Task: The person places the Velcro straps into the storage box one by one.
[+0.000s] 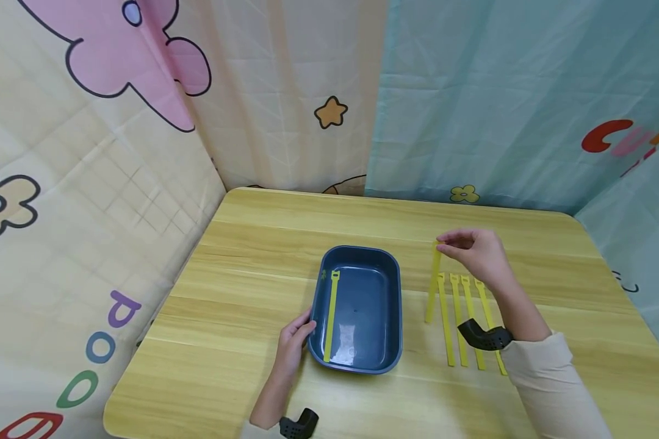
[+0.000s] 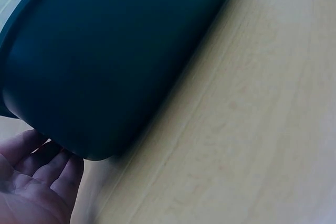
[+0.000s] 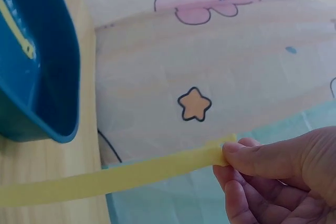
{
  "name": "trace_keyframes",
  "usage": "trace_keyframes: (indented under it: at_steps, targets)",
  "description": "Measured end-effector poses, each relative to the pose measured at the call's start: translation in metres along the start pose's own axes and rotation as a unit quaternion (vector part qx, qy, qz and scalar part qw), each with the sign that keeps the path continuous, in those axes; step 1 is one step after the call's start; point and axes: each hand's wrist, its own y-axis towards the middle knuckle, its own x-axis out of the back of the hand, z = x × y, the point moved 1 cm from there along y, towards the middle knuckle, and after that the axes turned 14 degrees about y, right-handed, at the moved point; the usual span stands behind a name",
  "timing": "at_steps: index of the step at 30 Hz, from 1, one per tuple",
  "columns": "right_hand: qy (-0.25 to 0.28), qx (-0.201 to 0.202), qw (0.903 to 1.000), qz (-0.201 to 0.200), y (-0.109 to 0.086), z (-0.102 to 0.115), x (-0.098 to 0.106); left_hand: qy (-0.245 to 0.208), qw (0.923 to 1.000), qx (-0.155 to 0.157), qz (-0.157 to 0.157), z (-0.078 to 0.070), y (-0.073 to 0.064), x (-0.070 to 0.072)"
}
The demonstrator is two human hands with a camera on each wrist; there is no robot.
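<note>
My right hand [image 1: 480, 256] pinches a yellow hook-and-loop cable tie [image 1: 433, 286] by its wider end, between thumb and fingers. The strip hangs down from the fingertips in the head view and stretches leftward in the right wrist view. With the thumb at its rim and the fingers against the outer wall, my left hand [image 1: 292, 347] holds the left side of a dark blue plastic tray [image 1: 396, 305]. One similar yellow tie [image 1: 332, 317] lies lengthwise inside the tray, near its left wall. Below the right hand, several more yellow ties [image 1: 446, 323] lie side by side on the table.
The light wood-grain table [image 1: 214, 311] has rounded corners. Printed curtains [image 1: 285, 91] hang behind it and along both sides. A black wrist mount [image 1: 486, 336] on the right arm covers part of the ties; another wrist mount [image 1: 299, 424] is on the left arm.
</note>
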Motion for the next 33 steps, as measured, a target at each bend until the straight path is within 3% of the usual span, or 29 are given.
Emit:
trace_keyframes:
  at_steps: [8,16,25,33]
  targets:
    - [0.050,0.032,0.9975,-0.039,-0.001,0.017,0.004,-0.004,1.0000,0.003,0.000,-0.001,0.000,0.000]
    - [0.109,0.106,0.9867,-0.058,-0.011,0.041,0.003,-0.005,1.0000,0.004,-0.001,-0.002,-0.002,0.000]
    - [0.171,0.117,0.9783,-0.012,-0.011,0.047,-0.022,-0.003,0.9999,-0.007,-0.007,0.000,-0.001,-0.001]
    - [0.204,0.090,0.9747,0.019,-0.012,0.035,-0.051,0.011,0.9998,-0.012,-0.013,0.000,-0.001,-0.002]
